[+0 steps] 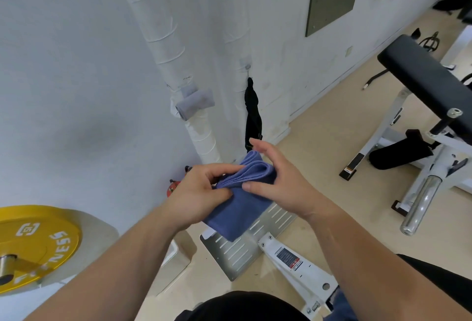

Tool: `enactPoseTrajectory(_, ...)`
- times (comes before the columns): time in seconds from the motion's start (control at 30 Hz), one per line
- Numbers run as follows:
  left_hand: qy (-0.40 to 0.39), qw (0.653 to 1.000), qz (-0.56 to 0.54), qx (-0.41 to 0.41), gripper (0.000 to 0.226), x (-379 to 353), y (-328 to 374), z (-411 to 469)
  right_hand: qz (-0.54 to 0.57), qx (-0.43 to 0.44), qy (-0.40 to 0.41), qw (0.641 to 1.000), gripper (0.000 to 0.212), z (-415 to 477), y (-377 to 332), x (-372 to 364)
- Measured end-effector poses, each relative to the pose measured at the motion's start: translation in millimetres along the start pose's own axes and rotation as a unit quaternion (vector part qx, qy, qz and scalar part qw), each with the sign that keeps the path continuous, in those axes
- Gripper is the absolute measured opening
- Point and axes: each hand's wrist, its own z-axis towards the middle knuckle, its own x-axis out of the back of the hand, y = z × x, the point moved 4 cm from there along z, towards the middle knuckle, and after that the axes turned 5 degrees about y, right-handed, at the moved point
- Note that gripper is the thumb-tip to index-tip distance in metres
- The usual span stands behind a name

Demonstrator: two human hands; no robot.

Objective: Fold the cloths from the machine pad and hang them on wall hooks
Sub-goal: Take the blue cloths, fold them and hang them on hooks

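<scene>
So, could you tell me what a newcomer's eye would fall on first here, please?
The folded blue cloth at centre, gripped by the left hand and pinched by the right hand, draws the eye first. Next comes the bright yellow weight plate at lower left. A black cloth hangs on the white wall just beyond the hands.
</scene>
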Motion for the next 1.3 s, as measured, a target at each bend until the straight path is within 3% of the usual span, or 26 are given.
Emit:
enactPoseTrajectory(0.07, -0.032, 0.999, -0.039, 0.005, 0.054, 6, 11, -1, 0.038, 0.005, -0.032, 0.999, 0.07, 0, -5, 4)
enactPoseTrajectory(0.2, 0.004, 0.99, -0.128, 0.05, 0.058, 19, -4, 8, 0.072, -0.007, 0.022, 0.997, 0.05, 1, -6, 6)
enactPoseTrajectory(0.4, 0.06, 0.965, -0.21, 0.149, 0.081, 13, -42, 5, 0.161, -0.092, 0.129, 0.974, 0.043, 6, 7, 7)
enactPoseTrajectory(0.53, 0.102, 0.945, -0.272, 0.15, 0.1, 6, -38, 7, 0.19, -0.13, 0.143, 0.963, 0.042, 13, 12, 7)
enactPoseTrajectory(0.63, 0.086, 0.944, -0.288, 0.137, 0.104, 1, -31, 11, 0.231, -0.141, 0.135, 0.953, 0.042, 16, 12, 7)
enactPoseTrajectory(0.73, 0.067, 0.952, -0.275, 0.118, 0.097, -2, -24, 14, 0.278, -0.135, 0.129, 0.942, 0.043, 19, 7, 8)
enactPoseTrajectory(0.9, 0.153, 0.954, -0.245, 0.085, 0.086, 5, -23, 21, 0.223, -0.114, 0.046, 0.967, 0.056, 20, 5, 12)
enactPoseTrajectory(0.97, 0.174, 0.957, -0.222, 0.073, 0.071, 10, -19, 23, 0.161, -0.095, 0.01, 0.982, 0.049, 20, 2, 12)
enactPoseTrajectory(1.07, 0.202, 0.959, -0.178, 0.09, 0.039, 19, -18, 28, 0.103, -0.086, 0.023, 0.991, 0.038, 28, -7, 13)
enactPoseTrajectory(1.17, 0.171, 0.97, -0.149, 0.084, 0.019, 34, -14, 36, 0.088, -0.066, 0.047, 0.993, 0.037, 45, -22, 14)
enactPoseTrajectory(1.23, 0.142, 0.982, -0.115, 0.037, 0.031, 50, -4, 44, 0.085, -0.044, 0.042, 0.995, 0.03, 59, -34, 14)
enactPoseTrajectory(1.3, 0.125, 0.99, -0.063, -0.011, 0.057, 69, 9, 53, 0.044, -0.018, 0.012, 0.999, 0.041, 75, -49, 13)
